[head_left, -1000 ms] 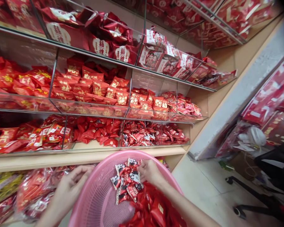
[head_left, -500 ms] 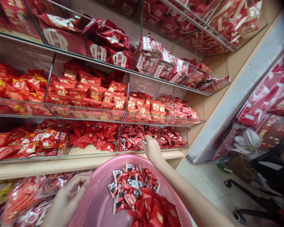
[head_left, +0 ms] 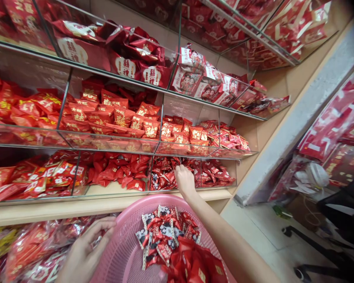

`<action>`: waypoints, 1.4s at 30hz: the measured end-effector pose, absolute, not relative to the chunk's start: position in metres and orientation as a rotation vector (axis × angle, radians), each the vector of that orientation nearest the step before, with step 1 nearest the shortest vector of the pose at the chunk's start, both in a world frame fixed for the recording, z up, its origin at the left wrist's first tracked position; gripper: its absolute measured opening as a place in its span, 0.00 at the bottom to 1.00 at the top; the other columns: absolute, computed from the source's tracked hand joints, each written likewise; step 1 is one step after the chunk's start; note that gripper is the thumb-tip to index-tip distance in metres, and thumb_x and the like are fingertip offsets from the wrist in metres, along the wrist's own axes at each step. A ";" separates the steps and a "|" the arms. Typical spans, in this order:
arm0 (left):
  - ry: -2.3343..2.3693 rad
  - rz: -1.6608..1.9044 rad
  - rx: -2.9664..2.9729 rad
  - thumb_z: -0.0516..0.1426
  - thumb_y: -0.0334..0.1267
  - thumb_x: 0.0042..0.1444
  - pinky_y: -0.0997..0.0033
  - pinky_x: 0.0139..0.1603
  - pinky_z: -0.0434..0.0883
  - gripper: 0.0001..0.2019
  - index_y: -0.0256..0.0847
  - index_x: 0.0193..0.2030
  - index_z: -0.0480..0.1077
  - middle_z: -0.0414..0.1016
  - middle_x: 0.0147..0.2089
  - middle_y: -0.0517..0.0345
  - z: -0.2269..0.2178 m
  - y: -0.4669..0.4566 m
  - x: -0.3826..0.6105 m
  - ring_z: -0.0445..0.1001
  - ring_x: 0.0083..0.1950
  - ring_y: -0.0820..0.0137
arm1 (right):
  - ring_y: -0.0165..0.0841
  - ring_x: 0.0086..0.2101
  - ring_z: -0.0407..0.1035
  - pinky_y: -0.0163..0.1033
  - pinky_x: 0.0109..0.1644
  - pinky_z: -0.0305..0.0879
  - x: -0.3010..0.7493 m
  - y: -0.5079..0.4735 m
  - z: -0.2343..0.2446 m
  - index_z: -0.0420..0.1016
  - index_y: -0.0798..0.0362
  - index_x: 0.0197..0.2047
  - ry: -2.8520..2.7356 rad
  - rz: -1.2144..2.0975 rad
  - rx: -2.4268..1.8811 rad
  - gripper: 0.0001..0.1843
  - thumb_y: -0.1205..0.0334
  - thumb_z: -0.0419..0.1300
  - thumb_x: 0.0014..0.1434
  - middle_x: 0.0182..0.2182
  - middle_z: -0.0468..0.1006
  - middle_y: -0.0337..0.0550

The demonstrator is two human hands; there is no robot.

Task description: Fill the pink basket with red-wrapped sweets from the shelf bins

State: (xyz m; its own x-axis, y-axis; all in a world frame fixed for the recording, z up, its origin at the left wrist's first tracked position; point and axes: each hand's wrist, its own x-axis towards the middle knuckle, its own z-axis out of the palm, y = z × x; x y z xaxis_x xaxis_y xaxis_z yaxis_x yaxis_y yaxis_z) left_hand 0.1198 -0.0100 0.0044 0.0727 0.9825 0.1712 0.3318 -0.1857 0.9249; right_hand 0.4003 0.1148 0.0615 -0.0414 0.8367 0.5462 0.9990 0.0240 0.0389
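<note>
My left hand (head_left: 87, 245) grips the left rim of a pink plastic basket (head_left: 118, 249), thumb and fingers pinched at its edge. Inside the basket lie several red, black and white wrapped candies (head_left: 159, 232), beside a heap of plain red packets (head_left: 194, 265) at the lower right. Beyond the basket, my right hand (head_left: 185, 181) reaches into a bottom-shelf compartment of small patterned candies (head_left: 162, 173). Its fingers are curled down among them, and whatever they hold is hidden behind the hand.
Clear-fronted shelves hold red packets (head_left: 120, 118) and larger red bags (head_left: 125, 67) above. A wooden ledge (head_left: 61, 210) runs along the bottom shelf, with plastic-wrapped bags (head_left: 29, 247) under it. On the right are a grey pillar (head_left: 286, 125) and a black chair base (head_left: 315, 243).
My right hand has shifted slightly left and up, its fingers curling deeper among the patterned candies. My left hand stays on the basket rim. The whole view has shifted slightly.
</note>
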 end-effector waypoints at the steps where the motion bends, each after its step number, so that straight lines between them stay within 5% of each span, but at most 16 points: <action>1: 1.336 1.123 1.622 0.55 0.51 0.49 0.57 0.52 0.66 0.15 0.43 0.36 0.71 0.73 0.47 0.47 0.005 -0.010 0.120 0.67 0.54 0.53 | 0.37 0.36 0.68 0.37 0.35 0.59 0.403 0.113 0.063 0.68 0.54 0.36 -1.931 -0.583 -1.849 0.10 0.65 0.47 0.63 0.35 0.72 0.50; 6: 1.332 1.114 1.577 0.55 0.52 0.49 0.58 0.51 0.67 0.16 0.43 0.36 0.71 0.74 0.46 0.48 0.009 -0.011 0.120 0.68 0.53 0.53 | 0.32 0.33 0.68 0.34 0.34 0.58 0.419 0.097 0.075 0.68 0.52 0.35 -1.864 -0.446 -1.720 0.13 0.59 0.46 0.64 0.34 0.74 0.44; 13: 1.354 1.162 1.589 0.57 0.50 0.49 0.62 0.53 0.65 0.14 0.44 0.35 0.72 0.76 0.45 0.52 0.025 -0.003 0.124 0.71 0.50 0.56 | 0.30 0.24 0.67 0.34 0.28 0.61 0.423 0.046 0.081 0.69 0.53 0.28 -1.466 0.670 -1.183 0.14 0.50 0.58 0.54 0.21 0.73 0.39; 20: 1.022 1.086 1.423 0.56 0.46 0.52 0.68 0.50 0.66 0.14 0.43 0.41 0.74 0.78 0.44 0.56 0.064 0.004 0.169 0.73 0.45 0.64 | 0.25 0.19 0.64 0.32 0.25 0.59 0.403 0.002 0.072 0.69 0.55 0.27 -1.446 1.243 -1.056 0.16 0.49 0.63 0.50 0.18 0.75 0.37; 28: 0.832 0.960 1.229 0.59 0.41 0.52 0.79 0.33 0.63 0.07 0.40 0.34 0.74 0.73 0.28 0.64 0.069 -0.003 0.184 0.67 0.30 0.75 | 0.25 0.19 0.64 0.31 0.26 0.58 0.394 -0.012 0.069 0.70 0.55 0.28 -1.505 1.356 -1.042 0.14 0.52 0.63 0.50 0.18 0.74 0.35; 42: 0.862 1.099 1.154 0.58 0.41 0.52 0.77 0.34 0.66 0.08 0.39 0.29 0.68 0.70 0.29 0.64 0.063 -0.003 0.191 0.68 0.31 0.75 | 0.24 0.20 0.63 0.31 0.25 0.58 0.394 -0.008 0.060 0.68 0.55 0.26 -1.470 1.222 -1.060 0.15 0.51 0.61 0.52 0.19 0.74 0.36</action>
